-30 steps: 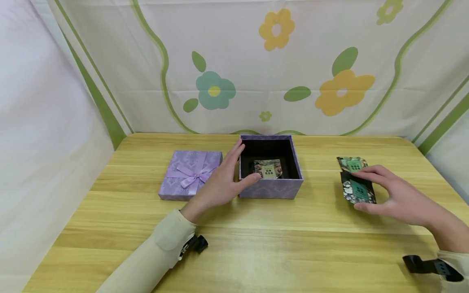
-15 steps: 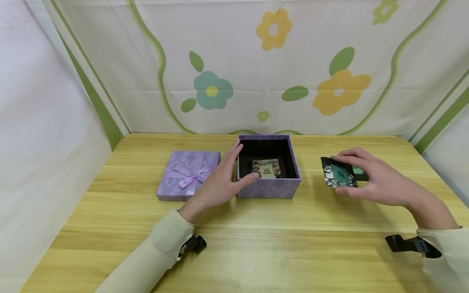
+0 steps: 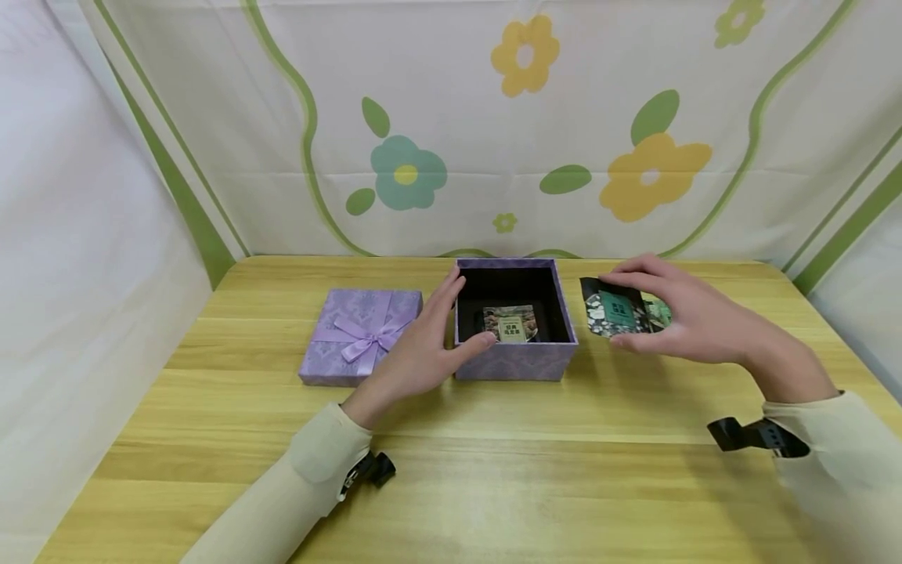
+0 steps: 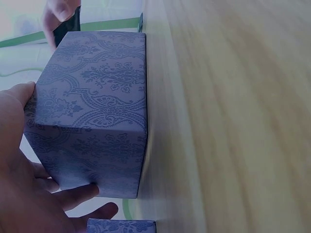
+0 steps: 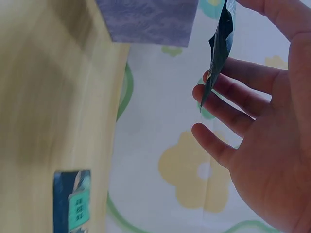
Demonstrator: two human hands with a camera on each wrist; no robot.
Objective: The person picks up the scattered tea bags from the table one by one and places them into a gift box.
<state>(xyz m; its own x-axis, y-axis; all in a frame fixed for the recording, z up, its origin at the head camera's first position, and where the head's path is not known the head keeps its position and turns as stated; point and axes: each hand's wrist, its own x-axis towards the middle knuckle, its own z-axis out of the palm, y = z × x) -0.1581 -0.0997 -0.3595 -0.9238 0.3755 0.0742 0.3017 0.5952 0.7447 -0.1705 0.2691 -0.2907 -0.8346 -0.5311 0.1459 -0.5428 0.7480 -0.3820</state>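
Against the purple box, left fingers rest outstretched, while right fingers pinch a sachet nearby.

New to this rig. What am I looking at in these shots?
No machine: the left grip and right grip are a person's bare hands. The wide picture comes from a camera worn on the head, looking down; the other two from a camera on each wrist. On the wooden table sit an open purple box with an inner packet, a matching lid with a bow, and another packet. The left grip rests against the box; the right grip pinches a dark packet above the table.
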